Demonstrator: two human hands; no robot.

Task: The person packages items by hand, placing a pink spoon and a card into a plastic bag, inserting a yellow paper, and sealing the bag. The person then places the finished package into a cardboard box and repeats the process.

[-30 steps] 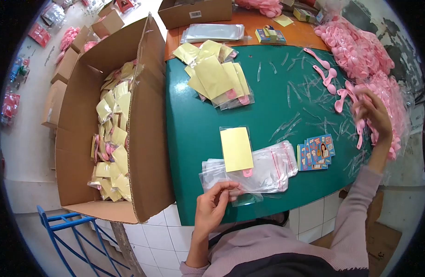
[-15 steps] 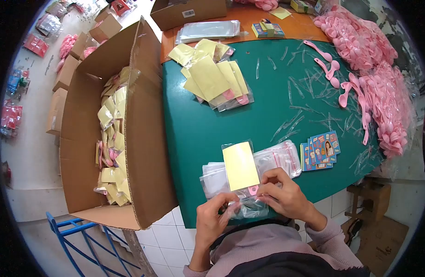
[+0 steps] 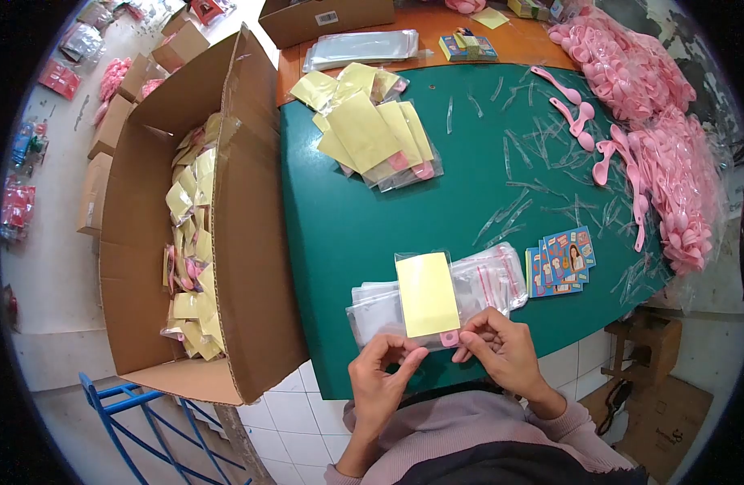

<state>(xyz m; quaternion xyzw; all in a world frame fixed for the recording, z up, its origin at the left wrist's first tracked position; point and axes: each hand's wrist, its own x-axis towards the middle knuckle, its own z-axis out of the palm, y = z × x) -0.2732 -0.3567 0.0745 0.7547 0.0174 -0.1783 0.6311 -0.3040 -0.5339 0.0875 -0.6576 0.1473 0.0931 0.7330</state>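
Observation:
In front of me lies a clear plastic bag (image 3: 424, 256) holding a yellow card (image 3: 429, 295) and a pink spoon, whose handle end (image 3: 450, 339) shows at the lower edge. My left hand (image 3: 382, 373) is closed, thumb and index finger pinching the bag's near left edge. At the near right corner, beside the handle end, my right hand (image 3: 503, 353) has its fingers closed on the bag. Under it lies a spread stack of flat clear bags (image 3: 493, 283). To the right sits a small pile of blue printed cards (image 3: 568, 257).
A tall cardboard box (image 3: 259, 234) with packed bags stands left. More packed bags (image 3: 364, 133) lie at the back of the green table (image 3: 331, 226). Loose pink spoons (image 3: 582, 121), plastic strips (image 3: 538, 145) and large bundles of pink spoons (image 3: 671, 178) occupy the right side.
The shiny loose plastic at the bag's near end no longer sticks out toward me. The bag has shifted slightly right, and my right hand has moved a little right and down.

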